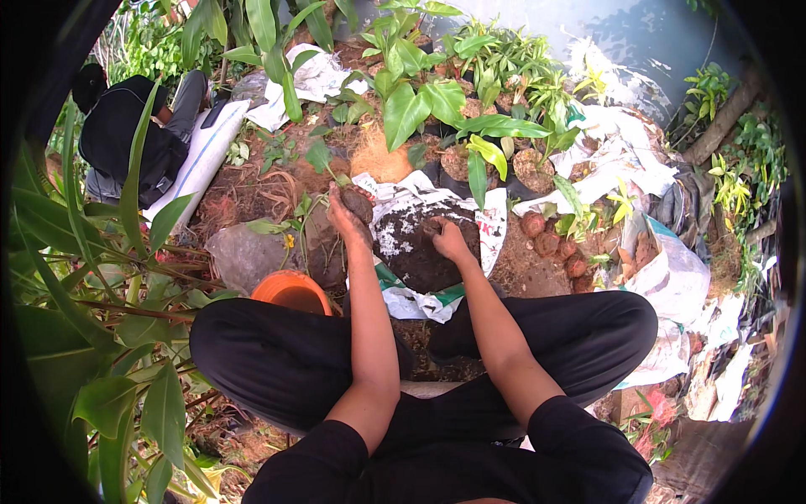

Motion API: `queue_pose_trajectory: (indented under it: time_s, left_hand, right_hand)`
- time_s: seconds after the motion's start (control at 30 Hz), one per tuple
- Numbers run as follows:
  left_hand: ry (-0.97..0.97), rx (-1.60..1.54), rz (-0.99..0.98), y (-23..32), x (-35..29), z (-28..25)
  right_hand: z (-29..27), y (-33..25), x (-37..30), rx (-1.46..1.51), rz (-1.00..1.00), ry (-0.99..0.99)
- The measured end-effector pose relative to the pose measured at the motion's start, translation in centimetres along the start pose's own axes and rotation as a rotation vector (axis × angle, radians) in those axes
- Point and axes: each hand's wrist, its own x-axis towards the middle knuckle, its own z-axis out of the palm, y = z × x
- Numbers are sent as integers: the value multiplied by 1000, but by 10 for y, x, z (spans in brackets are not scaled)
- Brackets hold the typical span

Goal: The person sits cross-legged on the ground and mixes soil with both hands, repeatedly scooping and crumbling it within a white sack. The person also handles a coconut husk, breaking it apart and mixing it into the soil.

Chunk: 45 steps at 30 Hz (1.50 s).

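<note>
Left hand [344, 220]: fingers curled around a soil clump [358, 204], seemingly for support.
Right hand [451, 239]: at the dark soil [420, 267]; I cannot tell whether fingers pinch.
White sack [495, 205]: under the soil, presumably containing it.

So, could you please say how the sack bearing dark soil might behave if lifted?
The sack would probably flop: its edges look crumpled. Its broad load of soil may make it sag heavily, and could spill, looking loose.
</note>
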Motion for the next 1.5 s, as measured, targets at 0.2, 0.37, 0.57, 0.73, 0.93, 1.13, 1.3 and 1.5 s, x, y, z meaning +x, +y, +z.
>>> queue_pose_trajectory:
  time_s: [0.2,0.37,0.57,0.73,0.93,1.13,1.3,1.5]
  left_hand:
    - [-59,26,-38,-2,0,-2]
    - [-83,44,-54,-6,-1,-4]
    - [-134,151,-64,-12,-3,-5]
    - [-101,195,-27,-4,0,-9]
    - [-65,10,7,5,13,-19]
    - [-98,51,73,12,24,-40]
    - [8,51,45,23,11,-25]
    - [-44,1,57,13,27,-42]
  right_hand:
    - [-31,-24,16,1115,322,-256]
    - [-32,-26,8,1008,370,-240]
    - [-6,8,12,724,379,-190]
    - [-10,-7,6,72,302,65]
    - [-10,-22,-6,-552,231,115]
    - [33,-31,-23,-468,-216,71]
    - [63,-7,-38,-415,-381,-323]
    - [69,-6,-58,-706,-361,-389]
